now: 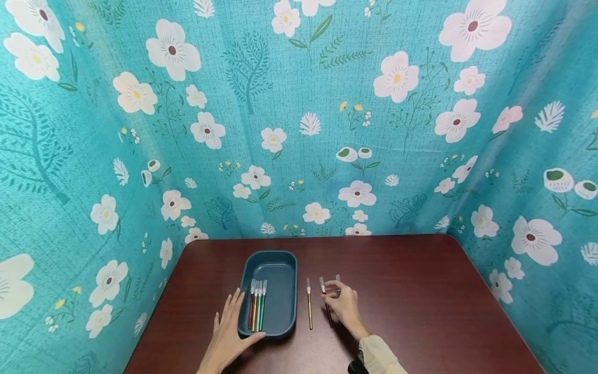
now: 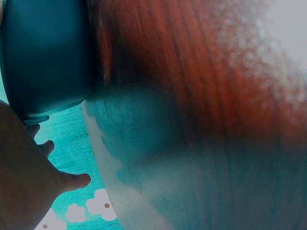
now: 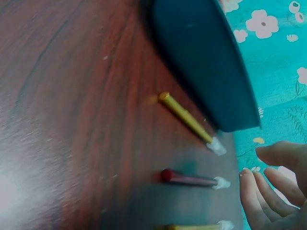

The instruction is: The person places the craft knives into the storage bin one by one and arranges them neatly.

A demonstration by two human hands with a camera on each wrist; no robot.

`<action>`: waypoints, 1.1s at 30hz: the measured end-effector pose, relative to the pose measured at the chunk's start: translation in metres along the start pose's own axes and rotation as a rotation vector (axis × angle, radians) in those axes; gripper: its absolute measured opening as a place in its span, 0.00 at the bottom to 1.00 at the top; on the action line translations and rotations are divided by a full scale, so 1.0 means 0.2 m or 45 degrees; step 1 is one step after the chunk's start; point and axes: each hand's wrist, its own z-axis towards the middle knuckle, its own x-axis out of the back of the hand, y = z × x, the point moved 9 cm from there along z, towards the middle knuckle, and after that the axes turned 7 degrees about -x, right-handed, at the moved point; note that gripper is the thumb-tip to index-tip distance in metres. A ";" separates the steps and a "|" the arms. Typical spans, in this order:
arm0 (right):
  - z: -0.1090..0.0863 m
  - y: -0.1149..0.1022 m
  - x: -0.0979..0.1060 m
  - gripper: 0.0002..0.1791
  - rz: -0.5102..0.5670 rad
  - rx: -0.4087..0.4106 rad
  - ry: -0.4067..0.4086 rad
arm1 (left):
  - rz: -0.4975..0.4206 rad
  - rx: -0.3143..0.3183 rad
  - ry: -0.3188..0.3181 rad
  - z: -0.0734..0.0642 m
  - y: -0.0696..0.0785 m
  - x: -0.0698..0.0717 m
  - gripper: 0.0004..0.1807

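Observation:
A dark blue tray [image 1: 283, 270] sits on the table; several slim pens [image 1: 258, 306] with clear caps lie side by side in it, in red, gold and green. My left hand [image 1: 226, 332] rests on the tray's left and near rim, fingers spread and thumb straight. Right of the tray lies a gold pen [image 1: 309, 310]. Beside it is a dark red pen [image 3: 192, 178], also capped. My right hand [image 1: 343, 306] is over the red pen near its cap, with thumb and fingers bent and nothing visibly between them. Another gold pen [image 3: 196, 227] is mostly hidden behind that hand in the head view.
The dark red-brown table [image 1: 420, 301] extends beyond the pens to the right and back. A teal flowered curtain [image 1: 299, 171] surrounds its back and sides. A light sleeve [image 1: 380, 356] covers my right forearm, with a dark strap at the wrist.

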 end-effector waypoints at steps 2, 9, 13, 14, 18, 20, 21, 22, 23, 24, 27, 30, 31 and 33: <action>-0.01 0.02 0.02 0.15 -0.019 -0.025 0.018 | -0.005 0.008 -0.008 0.00 0.00 0.00 0.67; -0.02 0.07 0.08 0.16 -0.067 -0.019 0.071 | -0.019 0.041 -0.040 0.00 -0.01 -0.01 0.68; -0.03 0.11 0.11 0.16 -0.085 -0.018 0.112 | -0.028 0.056 -0.046 0.00 -0.01 -0.01 0.68; -0.03 0.12 0.11 0.16 -0.084 -0.025 0.122 | -0.024 0.053 -0.043 0.00 -0.01 -0.01 0.68; -0.04 0.15 0.14 0.13 -0.130 -0.066 0.186 | -0.025 0.052 -0.044 0.00 -0.01 0.00 0.68; -0.04 0.16 0.15 0.12 -0.161 -0.078 0.220 | -0.023 0.049 -0.044 0.00 0.00 0.00 0.68; -0.05 0.16 0.15 0.12 -0.173 -0.080 0.235 | -0.023 0.049 -0.046 0.00 0.00 0.00 0.68; -0.05 0.17 0.16 0.12 -0.180 -0.093 0.246 | -0.024 0.048 -0.044 0.00 0.00 0.00 0.68; -0.05 0.17 0.16 0.12 -0.187 -0.096 0.255 | -0.023 0.050 -0.045 0.00 -0.01 0.00 0.68; -0.05 0.17 0.16 0.12 -0.194 -0.099 0.263 | -0.023 0.052 -0.047 0.00 0.00 0.00 0.68; -0.05 0.18 0.17 0.12 -0.214 -0.120 0.282 | -0.033 0.061 -0.054 0.00 -0.01 0.00 0.68; -0.05 0.19 0.17 0.13 -0.226 -0.156 0.284 | -0.042 0.067 -0.053 0.00 0.00 -0.01 0.68; -0.05 0.20 0.17 0.13 -0.229 -0.166 0.285 | -0.042 0.069 -0.054 0.00 0.00 -0.01 0.68; -0.05 0.20 0.17 0.14 -0.235 -0.181 0.289 | -0.034 0.070 -0.053 0.00 0.00 -0.01 0.68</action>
